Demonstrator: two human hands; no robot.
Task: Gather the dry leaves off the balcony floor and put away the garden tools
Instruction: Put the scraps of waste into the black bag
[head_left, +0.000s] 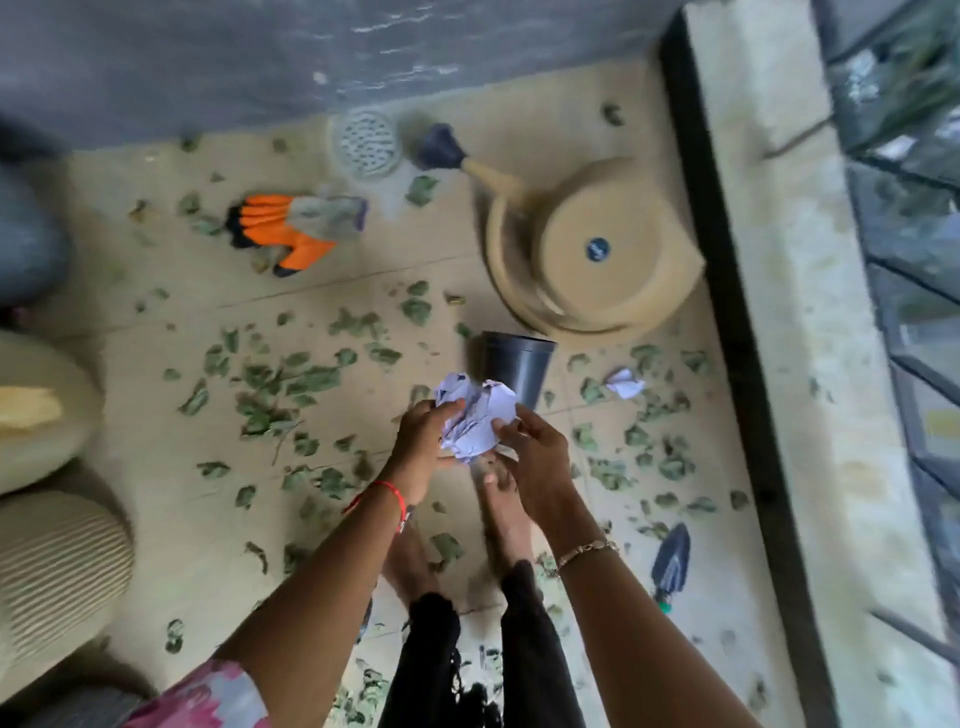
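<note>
While reaching forward at frame centre, gripping a crumpled white paper wad between left hand and right hand, fingers curled round it. Beneath and around, scattered over beige floor: dry leaves, flat, green-grey. Lower right, possibly a trowel; upper left, orange gloves; upper right, round tan plastic watering can.

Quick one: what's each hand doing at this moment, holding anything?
Left hand: grips the crumpled paper, fingers curled round it.
Right hand: pinches the same crumpled paper from the other side.
</note>
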